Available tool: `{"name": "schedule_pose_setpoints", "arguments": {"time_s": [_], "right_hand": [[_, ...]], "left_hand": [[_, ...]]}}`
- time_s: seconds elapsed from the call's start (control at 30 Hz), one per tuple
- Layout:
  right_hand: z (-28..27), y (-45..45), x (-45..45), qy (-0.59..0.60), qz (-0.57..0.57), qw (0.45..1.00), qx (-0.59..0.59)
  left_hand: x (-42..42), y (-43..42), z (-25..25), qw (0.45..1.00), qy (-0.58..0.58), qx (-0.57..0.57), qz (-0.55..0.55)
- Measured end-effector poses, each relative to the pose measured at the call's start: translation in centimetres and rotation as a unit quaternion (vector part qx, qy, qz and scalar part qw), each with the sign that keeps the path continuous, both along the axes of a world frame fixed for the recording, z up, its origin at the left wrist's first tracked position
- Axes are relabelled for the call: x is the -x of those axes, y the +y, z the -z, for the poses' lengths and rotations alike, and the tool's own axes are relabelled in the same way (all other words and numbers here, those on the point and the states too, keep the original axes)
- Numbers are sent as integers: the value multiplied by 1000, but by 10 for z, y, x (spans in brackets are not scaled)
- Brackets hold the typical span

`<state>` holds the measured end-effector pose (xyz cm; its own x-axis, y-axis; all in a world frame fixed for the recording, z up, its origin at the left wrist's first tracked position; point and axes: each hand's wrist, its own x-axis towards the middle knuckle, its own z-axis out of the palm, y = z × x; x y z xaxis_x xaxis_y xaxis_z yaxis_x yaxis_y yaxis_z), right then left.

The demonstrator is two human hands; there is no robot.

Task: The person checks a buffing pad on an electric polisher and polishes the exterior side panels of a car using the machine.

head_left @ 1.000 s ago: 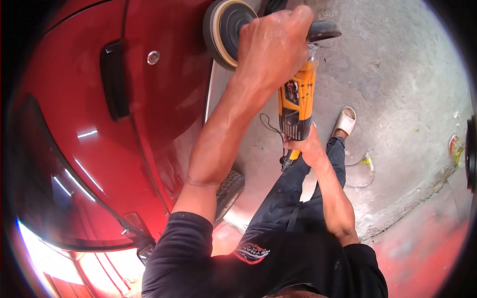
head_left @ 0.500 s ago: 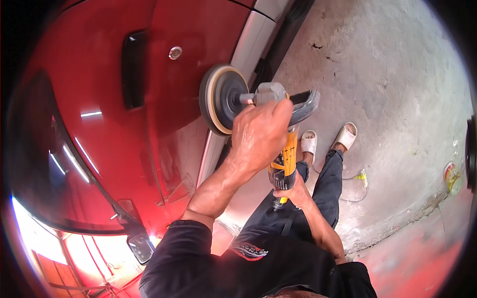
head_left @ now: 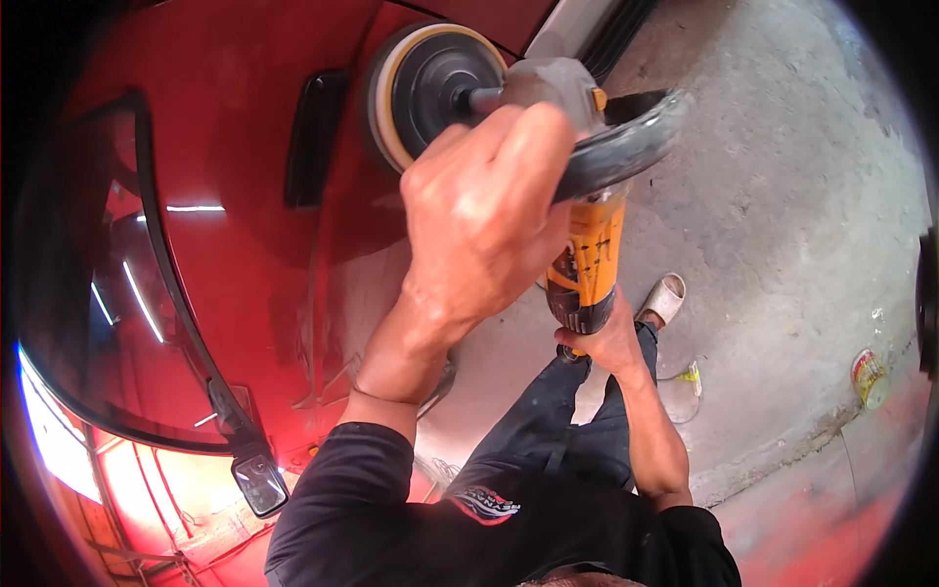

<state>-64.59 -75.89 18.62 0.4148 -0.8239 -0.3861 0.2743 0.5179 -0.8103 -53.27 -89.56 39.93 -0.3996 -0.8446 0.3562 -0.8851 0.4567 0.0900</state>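
Observation:
An orange and black power polisher (head_left: 592, 249) is held in both hands beside a red car door (head_left: 235, 293). My left hand (head_left: 484, 210) is wrapped round the curved black front handle (head_left: 631, 142), close to the head. My right hand (head_left: 611, 338) is closed round the rear end of the polisher's body. The round pad (head_left: 425, 93), with a dark backing and a pale rim, faces the door to the right of the black door handle (head_left: 315, 137). Its working face is turned away, so contact with the paint cannot be confirmed.
The side mirror (head_left: 260, 484) and dark window (head_left: 88, 284) lie at the left. On the concrete floor (head_left: 773, 196) are a can (head_left: 869, 380) and a yellow-green item (head_left: 693, 378) with a cord. A sandaled foot (head_left: 665, 298) stands below the polisher.
Over the last second the polisher and both hands came down, then rose again. The pad is now higher on the door panel, nearer the door handle. Both hands have kept their hold.

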Motion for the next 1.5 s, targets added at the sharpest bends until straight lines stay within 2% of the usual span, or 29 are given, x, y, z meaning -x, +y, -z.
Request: {"name": "schedule_pose_setpoints", "arguments": {"time_s": [0.27,0.37,0.5,0.63,0.73,0.87,0.97,1.03,1.13,1.23,1.37,1.5], "right_hand": [[4,4,6,11,-37,999,0],[-4,-9,5,5,6,999,46],[-5,-28,8,63,1,994,89],[14,-12,4,18,9,997,80],[30,14,2,93,-24,993,63],[51,46,-5,38,-71,997,-9],[71,79,-15,65,-88,994,20],[68,90,-18,107,-122,986,48],[69,99,-20,103,-136,985,17],[57,89,-18,116,-124,984,48],[43,69,-12,194,-78,971,120],[28,52,-2,224,-58,963,135]], "left_hand": [[-3,13,-4,1000,-18,-18,-11],[2,3,-16,1000,-7,15,-4],[4,-8,-21,998,11,56,11],[-6,7,3,1000,21,15,11],[-18,23,30,999,40,-11,12],[-33,61,51,998,50,-37,-9],[-55,97,55,997,67,-38,-22],[-67,122,56,996,83,-3,-32],[-77,147,53,994,95,21,-45],[-86,155,51,992,113,40,-45],[-86,140,39,990,129,58,-18],[-85,130,35,981,165,100,-7]]}}
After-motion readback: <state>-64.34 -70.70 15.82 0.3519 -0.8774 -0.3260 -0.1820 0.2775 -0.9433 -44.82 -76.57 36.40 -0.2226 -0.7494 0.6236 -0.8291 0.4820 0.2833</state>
